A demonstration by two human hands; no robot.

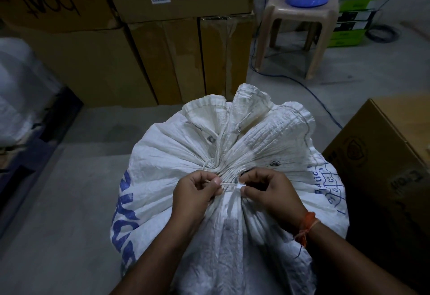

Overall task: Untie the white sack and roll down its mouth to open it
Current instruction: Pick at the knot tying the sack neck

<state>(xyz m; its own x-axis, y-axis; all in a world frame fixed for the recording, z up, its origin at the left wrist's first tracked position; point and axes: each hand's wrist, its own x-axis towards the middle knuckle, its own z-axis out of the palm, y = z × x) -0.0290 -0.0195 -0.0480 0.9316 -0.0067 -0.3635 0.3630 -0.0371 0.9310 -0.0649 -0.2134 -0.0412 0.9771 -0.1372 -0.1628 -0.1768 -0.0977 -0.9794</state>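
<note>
A full white woven sack (pixel 162 155) with blue print stands on the floor right below me. Its mouth (pixel 244 117) is gathered into a ruffled bunch with metal eyelets, tied shut at the neck by a white cord (pixel 229 184). My left hand (pixel 195 192) pinches the cord at the near side of the neck between thumb and fingers. My right hand (pixel 270 192) pinches the cord's other end a few centimetres to the right, fingers curled. An orange thread band sits on the right wrist.
Stacked brown cartons (pixel 144 57) stand behind the sack. Another carton (pixel 386 159) is close on the right. A beige plastic stool (pixel 300 26) holding a blue and white fan base sits at the back right, with blue cable on the grey floor (pixel 65 190). A plastic-wrapped bundle (pixel 21 89) lies left.
</note>
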